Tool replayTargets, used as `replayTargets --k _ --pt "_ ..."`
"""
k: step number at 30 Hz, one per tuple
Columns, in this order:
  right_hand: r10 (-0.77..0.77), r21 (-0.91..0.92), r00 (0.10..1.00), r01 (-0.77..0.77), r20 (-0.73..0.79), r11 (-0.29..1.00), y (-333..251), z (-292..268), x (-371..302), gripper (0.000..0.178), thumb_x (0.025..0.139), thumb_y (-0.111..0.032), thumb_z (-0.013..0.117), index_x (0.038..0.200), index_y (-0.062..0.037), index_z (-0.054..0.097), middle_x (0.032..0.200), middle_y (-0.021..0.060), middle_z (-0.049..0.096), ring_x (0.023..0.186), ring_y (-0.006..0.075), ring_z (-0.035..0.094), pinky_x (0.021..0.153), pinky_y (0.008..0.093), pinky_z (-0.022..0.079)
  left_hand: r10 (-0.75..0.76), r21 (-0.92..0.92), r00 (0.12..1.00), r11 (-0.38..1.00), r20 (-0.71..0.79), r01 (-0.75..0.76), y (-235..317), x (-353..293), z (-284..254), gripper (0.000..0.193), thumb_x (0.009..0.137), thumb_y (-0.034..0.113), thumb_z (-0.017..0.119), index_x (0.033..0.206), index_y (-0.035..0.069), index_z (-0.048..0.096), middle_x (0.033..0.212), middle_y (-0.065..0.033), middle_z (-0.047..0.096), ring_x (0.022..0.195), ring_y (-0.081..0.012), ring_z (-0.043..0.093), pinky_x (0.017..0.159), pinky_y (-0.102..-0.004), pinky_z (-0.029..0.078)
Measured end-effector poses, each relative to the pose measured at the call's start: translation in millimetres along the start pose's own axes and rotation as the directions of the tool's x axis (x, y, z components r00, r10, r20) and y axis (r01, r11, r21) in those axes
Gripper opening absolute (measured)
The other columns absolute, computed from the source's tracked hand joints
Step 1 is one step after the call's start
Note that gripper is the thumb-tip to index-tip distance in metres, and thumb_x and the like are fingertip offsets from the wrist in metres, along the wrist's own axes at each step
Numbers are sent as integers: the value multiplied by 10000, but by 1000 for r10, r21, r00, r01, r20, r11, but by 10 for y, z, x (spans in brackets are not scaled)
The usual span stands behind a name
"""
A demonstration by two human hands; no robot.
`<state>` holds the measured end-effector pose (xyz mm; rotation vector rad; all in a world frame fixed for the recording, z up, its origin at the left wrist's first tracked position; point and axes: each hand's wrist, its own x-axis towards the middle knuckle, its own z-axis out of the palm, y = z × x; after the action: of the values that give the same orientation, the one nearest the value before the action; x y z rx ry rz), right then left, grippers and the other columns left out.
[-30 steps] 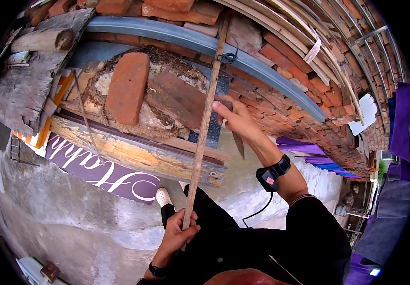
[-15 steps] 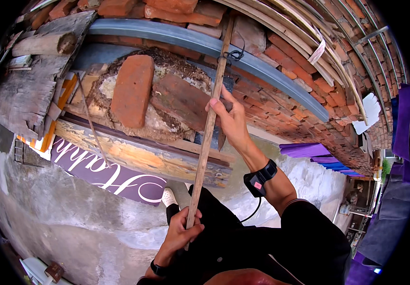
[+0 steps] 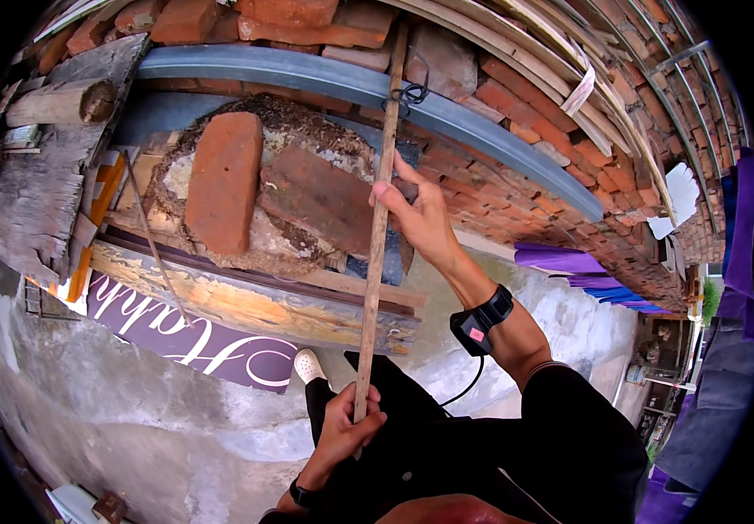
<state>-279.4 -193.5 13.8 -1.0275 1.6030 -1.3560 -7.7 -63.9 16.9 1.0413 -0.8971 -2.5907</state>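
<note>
A long, thin wooden stick (image 3: 374,293) runs upright through the middle of the view. My left hand (image 3: 345,424) is closed around its lower end, close to my body. Higher up, my right hand (image 3: 418,214) grips the same stick, thumb across its front; some of its fingers are hidden behind the wood. Dark cord or wire (image 3: 410,93) is tied in loops near the stick's upper part, where it crosses a grey metal bar (image 3: 290,72). Just left of my right hand lie two bricks, an orange one (image 3: 224,182) and a browner one (image 3: 318,196).
Under the bricks is a rough, crusted mound (image 3: 176,188), with a weathered wooden beam (image 3: 246,293) along its near side. A splintered board (image 3: 36,188) carries a short log (image 3: 62,102) at left. Wooden strips (image 3: 552,79) lean by the brick wall (image 3: 499,188). A purple banner (image 3: 193,336) hangs below.
Both hands keep their grip on the stick. The whole scene has shifted slightly to the left, and the stick now stands a little more upright in the view.
</note>
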Motion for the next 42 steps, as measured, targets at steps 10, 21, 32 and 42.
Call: replayTargets --k 10,21,32,42 --pt "2 -37 999 0 49 999 10 -109 50 674 886 -207 611 1387 81 264 796 25 626 718 57 527 664 201 427 60 -20 998 998 32 -60 -137 170 52 243 785 -29 621 966 43 477 633 23 479 449 -36 424 409 -184 310" --pt "30 69 999 -32 31 997 72 -142 88 557 900 -209 586 1351 41 375 744 4 593 622 29 464 553 181 367 66 -28 997 997 28 -65 -221 280 128 245 782 -32 629 941 52 463 617 21 471 447 -42 430 404 -189 320" --pt "-60 -136 967 26 -250 990 -81 248 105 450 928 -246 520 1271 42 484 658 -18 506 612 52 447 550 216 371 10 28 1000 1000 5 -10 69 131 4 237 779 -44 620 928 50 461 607 16 471 414 -51 416 383 -198 302" --pt "-131 -60 922 117 -364 991 155 254 605 450 874 -270 585 1166 71 555 698 39 586 642 98 526 608 257 437 102 -12 994 995 48 -101 381 342 -60 224 796 -28 604 959 24 458 637 1 478 409 -64 417 377 -204 305"
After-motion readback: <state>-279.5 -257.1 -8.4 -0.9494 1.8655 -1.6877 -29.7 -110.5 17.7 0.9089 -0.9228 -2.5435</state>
